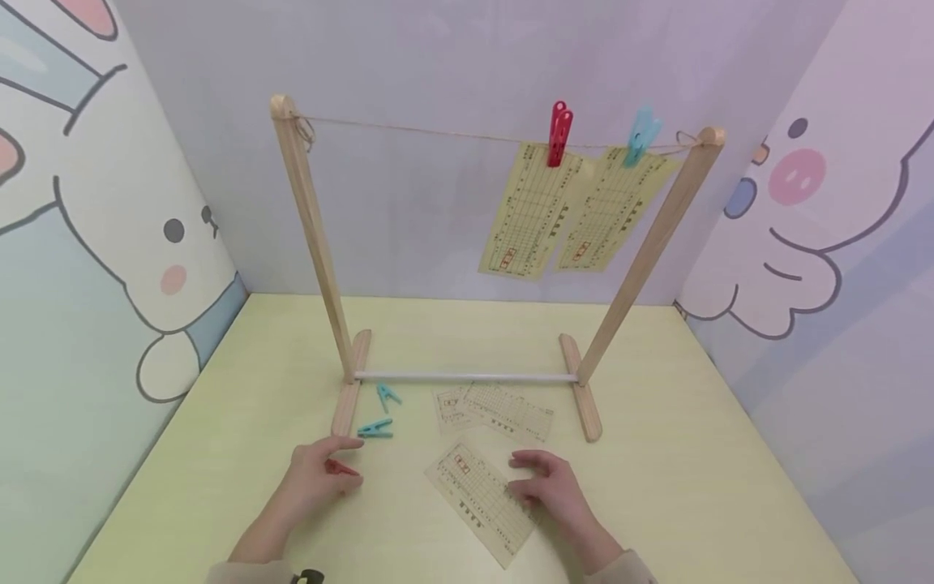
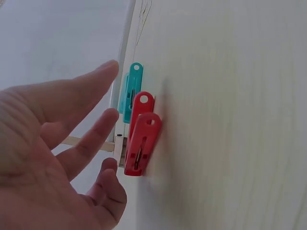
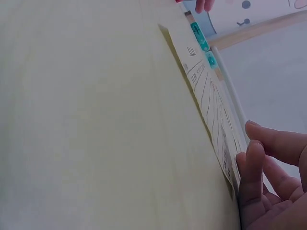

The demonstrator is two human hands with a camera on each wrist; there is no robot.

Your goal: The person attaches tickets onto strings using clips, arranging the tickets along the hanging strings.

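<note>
crossbar (image 1: pixel 467 377) lies beyond red clip (image 2: pixel 145 132) and two blue clips (image 1: pixel 370 431).

You are seeing the pale, faintly grained tabletop (image 3: pixel 105 120) filling most of this right wrist view. A flat, cream-coloured paper slip (image 3: pixel 206 96) printed with dark lines and characters is lying aslant, its near edge casting a thin shadow. Your right grip (image 3: pixel 283 178), a bare hand with bent fingers, is hovering at its lower end; whether it is touching the paper is unclear. Near the top edge, your left grip (image 3: pixel 205 4) is showing only fingertips. Two teal plastic clips (image 3: pixel 199 35) are sitting beyond the slip, while a slender white rod (image 3: pixel 234 98) is running behind it and a pale wooden post (image 3: pixel 268 29) is extending rightward.
</note>
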